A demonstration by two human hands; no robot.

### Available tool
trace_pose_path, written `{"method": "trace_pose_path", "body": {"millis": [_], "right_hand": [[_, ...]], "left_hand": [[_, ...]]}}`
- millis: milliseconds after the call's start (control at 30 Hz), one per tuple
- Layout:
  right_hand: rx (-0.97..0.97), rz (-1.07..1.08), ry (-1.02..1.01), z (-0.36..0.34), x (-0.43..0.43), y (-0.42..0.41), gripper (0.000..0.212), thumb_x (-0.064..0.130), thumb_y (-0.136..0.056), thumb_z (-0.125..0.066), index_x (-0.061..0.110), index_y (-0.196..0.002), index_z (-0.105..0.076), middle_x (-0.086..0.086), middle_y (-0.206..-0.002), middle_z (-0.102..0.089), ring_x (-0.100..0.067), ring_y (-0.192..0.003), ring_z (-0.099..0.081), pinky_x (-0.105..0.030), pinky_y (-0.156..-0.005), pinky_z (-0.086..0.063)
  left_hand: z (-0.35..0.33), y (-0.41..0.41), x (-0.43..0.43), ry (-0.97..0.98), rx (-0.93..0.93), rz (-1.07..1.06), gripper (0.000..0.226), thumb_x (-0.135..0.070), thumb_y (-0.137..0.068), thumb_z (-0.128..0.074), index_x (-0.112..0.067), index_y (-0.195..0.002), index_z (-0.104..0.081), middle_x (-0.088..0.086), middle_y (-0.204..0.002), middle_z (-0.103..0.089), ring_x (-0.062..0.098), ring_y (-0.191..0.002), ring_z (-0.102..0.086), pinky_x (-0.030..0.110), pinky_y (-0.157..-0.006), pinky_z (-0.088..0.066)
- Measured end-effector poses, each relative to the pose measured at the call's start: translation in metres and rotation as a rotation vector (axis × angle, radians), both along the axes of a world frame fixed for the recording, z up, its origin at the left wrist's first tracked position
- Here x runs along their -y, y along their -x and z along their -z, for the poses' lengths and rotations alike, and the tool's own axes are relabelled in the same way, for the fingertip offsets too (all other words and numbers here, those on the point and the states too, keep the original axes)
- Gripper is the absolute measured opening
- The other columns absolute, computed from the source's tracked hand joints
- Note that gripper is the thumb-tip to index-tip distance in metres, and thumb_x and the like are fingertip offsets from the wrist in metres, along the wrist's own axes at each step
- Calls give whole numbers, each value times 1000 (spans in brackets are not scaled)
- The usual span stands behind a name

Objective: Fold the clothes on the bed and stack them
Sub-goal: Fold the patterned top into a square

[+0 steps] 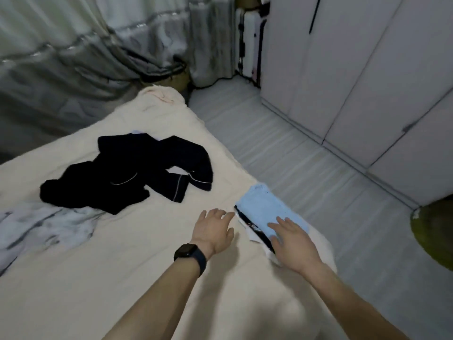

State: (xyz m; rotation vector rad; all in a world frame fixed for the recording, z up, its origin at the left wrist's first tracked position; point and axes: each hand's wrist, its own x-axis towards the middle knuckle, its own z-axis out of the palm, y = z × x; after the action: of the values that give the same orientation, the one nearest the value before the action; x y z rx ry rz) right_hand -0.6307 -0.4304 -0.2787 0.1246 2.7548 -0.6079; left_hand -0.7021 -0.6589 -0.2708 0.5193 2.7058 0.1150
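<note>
Head view: a bed with a cream cover fills the near and left part of the scene. At its right edge sits a folded stack – a light blue piece on top, with dark and white layers showing at the left side beneath it. The right hand lies on the near end of the light blue piece, fingers straight and slightly spread, gripping nothing. The left hand, with a dark watch on its wrist, is just left of the stack with fingers relaxed and spread, holding nothing; whether it touches the cover cannot be told. Farther left, a black garment with thin pale piping lies crumpled and unfolded near the middle of the bed, and a white garment with grey marbling lies just beside it at the left edge – the two touch. Right of the bed is a grey floor, with white wardrobe doors at far right, a pale suitcase in the far corner, and silvery curtains at far left
</note>
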Motion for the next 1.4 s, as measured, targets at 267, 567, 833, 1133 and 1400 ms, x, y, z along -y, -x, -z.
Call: {"method": "trace_pose_path", "body": {"millis": [267,567,833,1133,1400], "right_hand": [[-426,-306,111,-174,205,-105,41,33,-104,-51,32,-144,-55,3,-159,-42,-18,-150,-30,-33,-120,-26],[-625,-748,276,-275,444,-240,40,37,-101,-57,30,-140,-61,5,-156,-46,-14,-151,-30,-27,-122,-19],[-632,-1089,396,-292,566,-329,38,34,-100,-60,26,-137,-63,-2,-151,-53,-22,-147,-39,-38,-120,-31],[-563,-1311,505,-281,641,-403,36,30,-99,-64,25,-135,-65,0,-146,-57,-25,-144,-43,-39,-117,-35],[-491,-1388,502,-237,746,-461,35,18,-92,-73,16,-127,-70,-4,-133,-66,-28,-132,-53,-28,-107,-36]], "left_hand": [[-142,-193,240,-67,-288,-398,58,-45,-102,-39,-25,-156,-32,-2,-158,-38,21,-148,-28,40,-120,-21],[-233,-431,463,-32,-537,-828,52,-41,-97,-49,-29,-148,-44,-5,-141,-53,19,-131,-46,36,-106,-36],[-251,-617,540,35,-591,-1215,53,-38,-99,-50,-26,-150,-43,-3,-153,-45,19,-140,-40,38,-114,-31],[-231,-749,563,65,-576,-1508,57,-43,-101,-49,-29,-154,-37,-2,-160,-35,17,-147,-30,35,-120,-22],[-186,-811,656,70,-465,-1617,58,-45,-102,-43,-33,-157,-29,-3,-163,-28,15,-150,-23,37,-122,-17]]}}
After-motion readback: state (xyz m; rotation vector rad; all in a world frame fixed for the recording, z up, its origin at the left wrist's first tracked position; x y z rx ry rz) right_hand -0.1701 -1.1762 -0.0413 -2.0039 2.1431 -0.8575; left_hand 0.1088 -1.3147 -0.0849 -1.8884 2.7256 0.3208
